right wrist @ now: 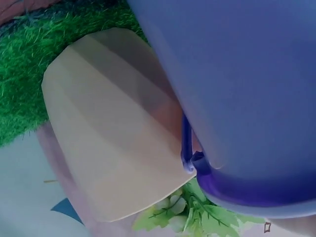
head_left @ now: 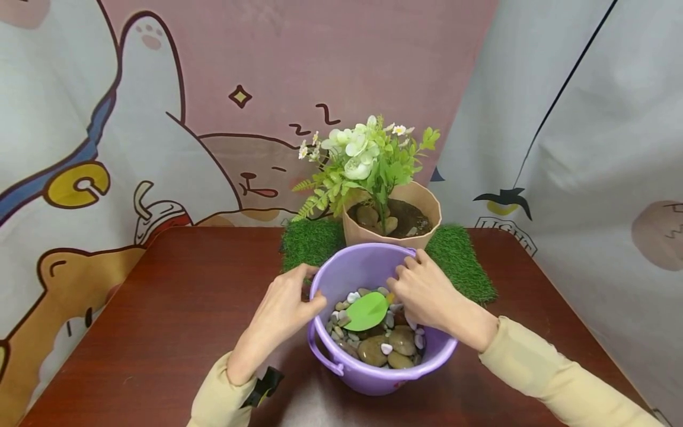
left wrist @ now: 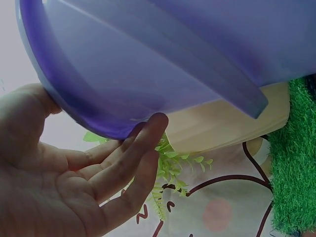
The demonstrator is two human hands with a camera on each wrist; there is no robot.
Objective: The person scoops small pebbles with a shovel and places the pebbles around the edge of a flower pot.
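Left hand (head_left: 283,305): fingers (left wrist: 129,157) clamped on the bucket (head_left: 368,383), likely steadying it. Right hand (head_left: 429,290): grip I can't tell.

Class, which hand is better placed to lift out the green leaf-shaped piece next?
Probably the right hand: it reaches over the purple bucket, near the green piece; the left hand grips the rim.
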